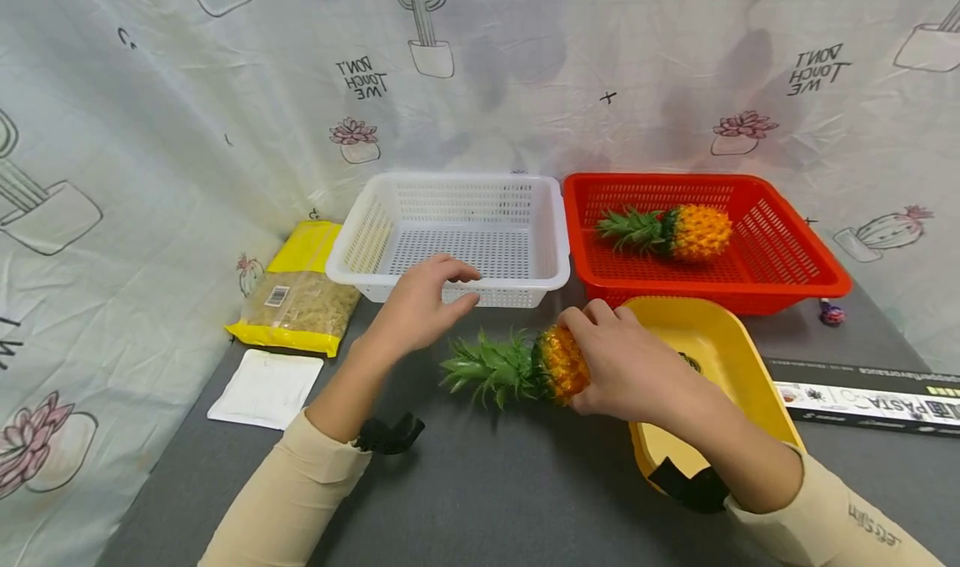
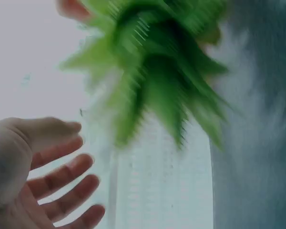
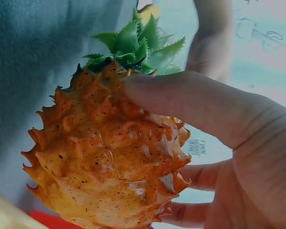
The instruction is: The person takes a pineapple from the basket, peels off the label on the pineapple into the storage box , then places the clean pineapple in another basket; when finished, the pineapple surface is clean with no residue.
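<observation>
An orange toy pineapple with a green leafy crown [image 1: 566, 365] is gripped by my right hand [image 1: 630, 367], its crown pointing left above the grey table. In the right wrist view the thumb and fingers curl round the spiky body of the pineapple [image 3: 109, 157]. My left hand [image 1: 423, 304] is held in front of the white basket [image 1: 450, 282], thumb and fingers apart with nothing between them. In the left wrist view that hand [image 2: 52, 176] is beside the blurred green crown [image 2: 157, 81], apart from it.
Behind on the right, a red basket [image 1: 720, 296] holds another pineapple [image 1: 697, 233]. A yellow tray [image 1: 757, 383] lies under my right forearm. Left are a yellow-ended bag [image 1: 300, 300] and a white packet [image 1: 266, 388]. Far right are a long pasta box [image 1: 870, 400] and a small lollipop-like item [image 1: 831, 313].
</observation>
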`<state>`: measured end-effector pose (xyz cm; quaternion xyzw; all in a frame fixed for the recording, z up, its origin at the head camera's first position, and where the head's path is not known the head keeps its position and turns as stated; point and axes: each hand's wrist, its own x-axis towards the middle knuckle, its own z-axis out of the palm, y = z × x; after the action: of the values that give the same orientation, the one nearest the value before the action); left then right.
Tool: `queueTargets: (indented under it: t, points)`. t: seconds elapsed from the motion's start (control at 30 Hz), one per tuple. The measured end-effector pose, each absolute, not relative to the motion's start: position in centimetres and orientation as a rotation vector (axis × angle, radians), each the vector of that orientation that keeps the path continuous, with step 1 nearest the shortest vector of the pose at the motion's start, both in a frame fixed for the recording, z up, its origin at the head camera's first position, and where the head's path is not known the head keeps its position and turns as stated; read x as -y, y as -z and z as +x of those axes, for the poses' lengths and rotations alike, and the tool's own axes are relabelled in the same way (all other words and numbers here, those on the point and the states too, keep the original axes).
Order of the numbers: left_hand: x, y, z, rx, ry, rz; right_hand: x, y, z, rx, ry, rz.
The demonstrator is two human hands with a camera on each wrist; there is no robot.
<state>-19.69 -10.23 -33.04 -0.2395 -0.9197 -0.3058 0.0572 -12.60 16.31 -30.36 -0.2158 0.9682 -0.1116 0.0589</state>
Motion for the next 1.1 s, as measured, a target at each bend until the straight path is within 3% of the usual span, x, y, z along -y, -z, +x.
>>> queueTargets:
  t: [0.43, 1.1]
  points:
    - [10.8, 34.1, -21.4, 2.869, 0.656, -0.561, -20.1, 26.6, -12.2, -3.034, 0.304, -0.688]
    - [10.3, 34.2, -22.6, 2.884, 0.663, -0.574, -28.6, 24.1, -17.4, -3.072, 0.282, -0.570]
